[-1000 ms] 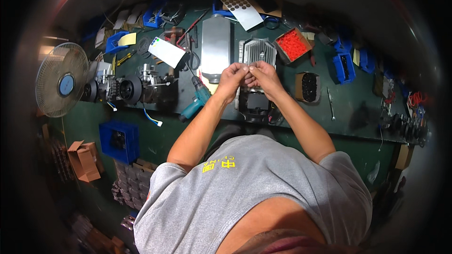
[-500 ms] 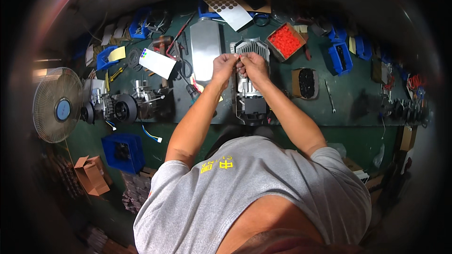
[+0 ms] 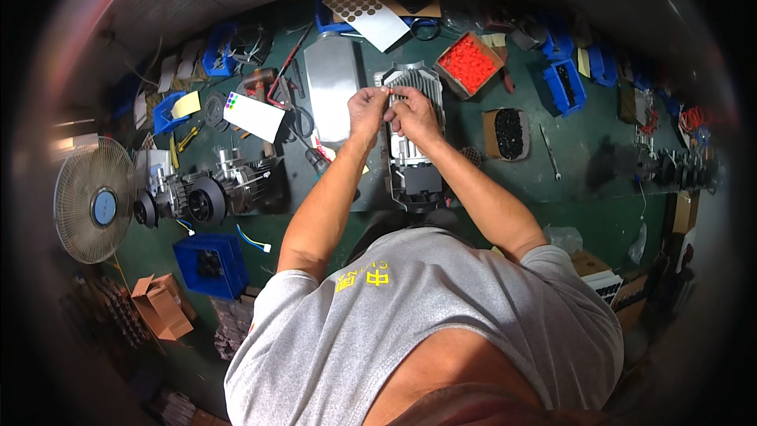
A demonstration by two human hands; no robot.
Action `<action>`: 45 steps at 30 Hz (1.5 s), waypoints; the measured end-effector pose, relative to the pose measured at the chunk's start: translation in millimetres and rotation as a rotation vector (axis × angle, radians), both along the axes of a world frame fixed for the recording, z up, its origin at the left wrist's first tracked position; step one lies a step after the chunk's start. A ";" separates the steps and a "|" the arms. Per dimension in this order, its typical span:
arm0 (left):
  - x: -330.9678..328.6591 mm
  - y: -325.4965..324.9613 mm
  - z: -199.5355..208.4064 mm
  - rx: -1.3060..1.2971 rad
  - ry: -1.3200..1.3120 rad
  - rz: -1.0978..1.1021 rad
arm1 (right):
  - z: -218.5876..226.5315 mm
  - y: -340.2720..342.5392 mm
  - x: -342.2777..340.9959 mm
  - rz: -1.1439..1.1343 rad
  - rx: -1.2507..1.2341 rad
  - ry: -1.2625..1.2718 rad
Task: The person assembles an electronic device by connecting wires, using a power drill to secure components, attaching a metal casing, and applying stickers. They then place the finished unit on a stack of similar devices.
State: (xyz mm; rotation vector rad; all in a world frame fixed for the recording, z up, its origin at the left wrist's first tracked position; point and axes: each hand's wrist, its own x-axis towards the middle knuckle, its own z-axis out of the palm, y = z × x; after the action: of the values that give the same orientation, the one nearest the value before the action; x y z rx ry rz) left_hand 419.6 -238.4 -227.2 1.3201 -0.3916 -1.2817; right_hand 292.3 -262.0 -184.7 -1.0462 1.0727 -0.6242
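My left hand (image 3: 366, 115) and my right hand (image 3: 415, 118) come together above a finned metal unit (image 3: 426, 88) with a black lower section (image 3: 423, 180). Between the fingertips of both closed hands shows a small red piece (image 3: 388, 91), too small to make out its exact shape. A cardboard box of bright red small parts (image 3: 471, 65) stands just beyond my right hand. Left of the unit, beside my left hand, lies a smooth silver metal cover (image 3: 332, 79). My hands hide part of the unit's middle.
On the left are a fan (image 3: 95, 199), motor assemblies (image 3: 229, 181), a white sheet with coloured dots (image 3: 254, 117) and a hammer (image 3: 260, 79). To the right are a box of black parts (image 3: 509, 134), a wrench (image 3: 550, 154) and blue bins (image 3: 564, 87). A sticker sheet (image 3: 378, 24) lies at the back.
The whole view has shifted slightly, moving the bench items leftward. My hands stay together at the fingertips over the unit, with the right fingers turned a little more toward the left hand.
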 end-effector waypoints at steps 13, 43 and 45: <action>-3.5 -5.6 21.1 -0.072 -0.873 -0.073 | 3.1 4.4 -15.3 -0.112 -0.023 -0.143; -86.2 104.3 79.8 -0.097 -0.792 0.034 | -48.1 -164.1 -156.6 0.174 -0.577 0.608; -89.4 92.4 80.0 -0.169 -0.862 -0.012 | -24.3 -139.0 -147.6 0.045 -0.167 0.088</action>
State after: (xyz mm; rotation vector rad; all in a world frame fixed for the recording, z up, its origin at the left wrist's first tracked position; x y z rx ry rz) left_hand 330.1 -146.0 -147.3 1.6727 -1.0774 -0.6059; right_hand 144.7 -401.0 -209.0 -1.2484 1.0841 -0.6447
